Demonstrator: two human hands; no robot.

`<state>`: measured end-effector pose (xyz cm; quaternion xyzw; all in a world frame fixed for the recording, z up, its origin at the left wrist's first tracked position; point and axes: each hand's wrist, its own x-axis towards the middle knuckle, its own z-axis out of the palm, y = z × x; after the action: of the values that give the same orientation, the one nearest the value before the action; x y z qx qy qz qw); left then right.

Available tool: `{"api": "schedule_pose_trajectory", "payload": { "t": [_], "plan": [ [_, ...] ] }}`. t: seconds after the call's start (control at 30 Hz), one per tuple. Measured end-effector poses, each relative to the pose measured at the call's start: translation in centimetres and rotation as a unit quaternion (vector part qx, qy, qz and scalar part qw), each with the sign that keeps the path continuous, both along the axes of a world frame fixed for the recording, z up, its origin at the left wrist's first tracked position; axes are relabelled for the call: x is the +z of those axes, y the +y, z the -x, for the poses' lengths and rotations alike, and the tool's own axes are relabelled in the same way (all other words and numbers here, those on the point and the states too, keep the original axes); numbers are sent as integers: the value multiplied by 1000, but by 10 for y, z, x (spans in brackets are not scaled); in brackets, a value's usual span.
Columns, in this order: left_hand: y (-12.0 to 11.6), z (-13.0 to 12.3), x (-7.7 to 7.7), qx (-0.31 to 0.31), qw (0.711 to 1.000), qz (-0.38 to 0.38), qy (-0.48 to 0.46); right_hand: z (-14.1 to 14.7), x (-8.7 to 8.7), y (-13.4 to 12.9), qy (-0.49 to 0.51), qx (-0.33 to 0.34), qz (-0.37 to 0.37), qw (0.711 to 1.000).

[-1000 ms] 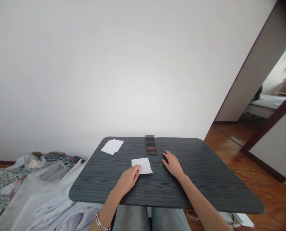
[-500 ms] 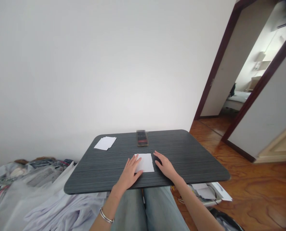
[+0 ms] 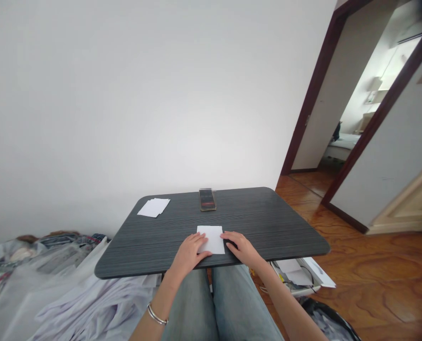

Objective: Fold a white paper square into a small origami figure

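A white sheet of paper (image 3: pixel 214 240) lies flat near the front edge of the dark table (image 3: pixel 257 213). My left hand (image 3: pixel 189 253) rests on the paper's left side, fingers stretched out and thumb along its lower edge. On the other side, my right hand (image 3: pixel 243 247) has its fingertips at the paper's right edge, with fingers extended and thumb apart. Neither hand grips the sheet. Farther back stands a small dark item (image 3: pixel 207 200), partly blurred, and at the back left is a small stack of white paper sheets (image 3: pixel 154 207).
A white wall (image 3: pixel 197 94) rises behind the table. Clothes and white fabric (image 3: pixel 100 303) are heaped at the left. Under the table's right side sits a white box (image 3: pixel 298 274) with papers and cables, beside a black bag (image 3: pixel 325 315). A doorway opens at the right.
My right hand has moved left, from beside the paper to touch its right edge. My left hand stays on the paper. The whole view has shifted slightly.
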<state>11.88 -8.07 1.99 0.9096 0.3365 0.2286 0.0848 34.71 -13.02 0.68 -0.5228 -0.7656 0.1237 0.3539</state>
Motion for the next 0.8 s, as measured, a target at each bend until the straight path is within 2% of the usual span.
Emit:
{"api": "schedule_pose_trajectory", "payload": {
  "t": [0.13,0.23,0.33,0.4,0.6,0.7,0.8],
  "plan": [
    [-4,-1,1,-22,1000,-11,-7,1,6,-3,24,8,-9,1000],
    [-6,-1,4,0,999,7,-51,1,7,-1,52,-18,-7,998],
    [-7,0,8,16,995,44,-87,0,4,2,99,-42,18,994],
    [-7,1,9,13,992,63,-108,0,1,4,142,-29,48,988],
    [-4,5,4,-16,976,62,-208,6,-1,9,306,83,150,937],
    [-3,6,3,-41,969,61,-235,9,-2,11,358,82,147,919],
    [-3,7,6,-34,965,77,-250,11,-4,12,400,65,130,905]
  ]
}}
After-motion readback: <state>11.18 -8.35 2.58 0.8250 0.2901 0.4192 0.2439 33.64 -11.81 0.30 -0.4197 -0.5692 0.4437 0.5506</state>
